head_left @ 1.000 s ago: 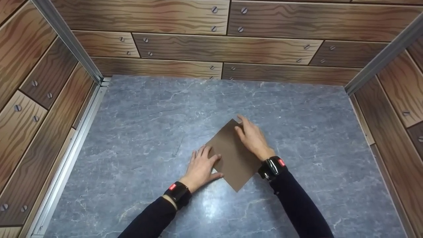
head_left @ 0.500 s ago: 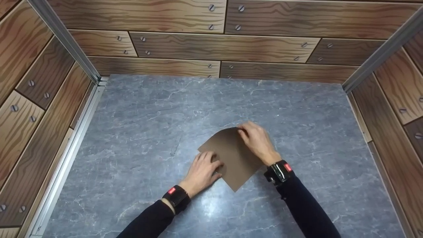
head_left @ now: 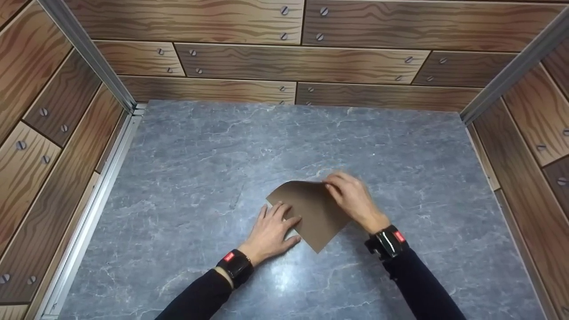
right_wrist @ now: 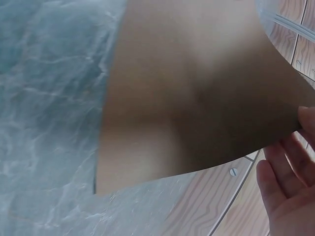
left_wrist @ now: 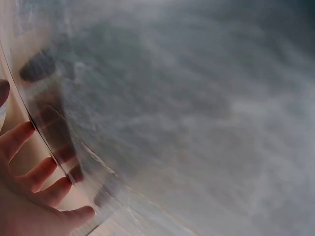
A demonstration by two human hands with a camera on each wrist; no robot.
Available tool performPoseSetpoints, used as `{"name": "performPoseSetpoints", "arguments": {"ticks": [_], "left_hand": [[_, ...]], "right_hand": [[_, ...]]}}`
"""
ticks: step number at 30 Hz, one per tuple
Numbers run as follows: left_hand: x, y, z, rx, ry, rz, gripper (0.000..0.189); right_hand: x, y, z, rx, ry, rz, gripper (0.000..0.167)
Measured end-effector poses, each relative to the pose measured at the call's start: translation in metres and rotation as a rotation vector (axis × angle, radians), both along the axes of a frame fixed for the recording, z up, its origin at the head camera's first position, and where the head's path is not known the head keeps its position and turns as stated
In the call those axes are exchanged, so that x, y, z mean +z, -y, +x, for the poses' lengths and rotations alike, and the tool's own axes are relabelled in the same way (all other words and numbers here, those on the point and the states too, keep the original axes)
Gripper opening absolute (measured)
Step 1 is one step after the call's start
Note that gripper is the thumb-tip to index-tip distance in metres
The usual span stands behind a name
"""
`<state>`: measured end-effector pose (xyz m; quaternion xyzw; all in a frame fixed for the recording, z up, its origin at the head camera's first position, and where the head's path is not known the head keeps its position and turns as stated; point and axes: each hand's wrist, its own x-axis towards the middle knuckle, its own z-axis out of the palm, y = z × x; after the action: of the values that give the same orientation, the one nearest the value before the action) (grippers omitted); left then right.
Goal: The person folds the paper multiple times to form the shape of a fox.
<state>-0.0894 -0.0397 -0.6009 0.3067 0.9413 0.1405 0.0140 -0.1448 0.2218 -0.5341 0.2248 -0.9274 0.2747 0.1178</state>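
A brown sheet of paper (head_left: 313, 222) lies in the middle of the grey marbled surface, its far part lifted and bowed. My right hand (head_left: 355, 199) pinches the far right corner between thumb and fingers, holding it off the surface. In the right wrist view the sheet (right_wrist: 162, 108) curves up toward that right hand (right_wrist: 290, 191). My left hand (head_left: 270, 231) rests with spread fingers at the sheet's left edge, index finger and thumb nearest the paper. The left wrist view has the left hand's (left_wrist: 29, 191) fingertips touching the shiny surface.
The marbled tabletop (head_left: 200, 155) spreads around both hands. Wood-patterned panels (head_left: 240, 62) stand behind it and on both sides, with metal rails (head_left: 91, 58) at the corners. A bright light reflection shows near the front of the tabletop.
The right hand has taken hold of the sheet's far corner, lifted it and drawn it nearer, bending the paper. The left hand briefly bunched its fingers, then spread them again.
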Motion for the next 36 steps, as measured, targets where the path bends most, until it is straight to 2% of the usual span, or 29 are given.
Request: {"name": "performPoseSetpoints", "arguments": {"ticks": [8,15,18,27,36], "left_hand": [[-0.002,0.000,-0.004,0.009,0.034,-0.004,0.058],[-0.002,0.000,-0.008,0.015,0.043,-0.022,0.060],[-0.003,0.000,-0.009,0.026,0.048,-0.023,0.061],[-0.001,-0.001,-0.016,0.042,0.041,-0.011,0.060],[0.001,-0.002,-0.023,0.046,0.040,-0.017,0.059]], "right_hand": [[-0.008,-0.005,0.016,0.053,0.015,0.011,0.022],[-0.020,-0.007,0.027,0.156,-0.089,0.074,0.025],[-0.025,-0.009,0.031,0.192,-0.100,0.096,0.026],[-0.031,-0.009,0.039,0.202,0.004,0.170,0.025],[-0.040,-0.008,0.043,0.218,-0.051,0.216,0.024]]}}
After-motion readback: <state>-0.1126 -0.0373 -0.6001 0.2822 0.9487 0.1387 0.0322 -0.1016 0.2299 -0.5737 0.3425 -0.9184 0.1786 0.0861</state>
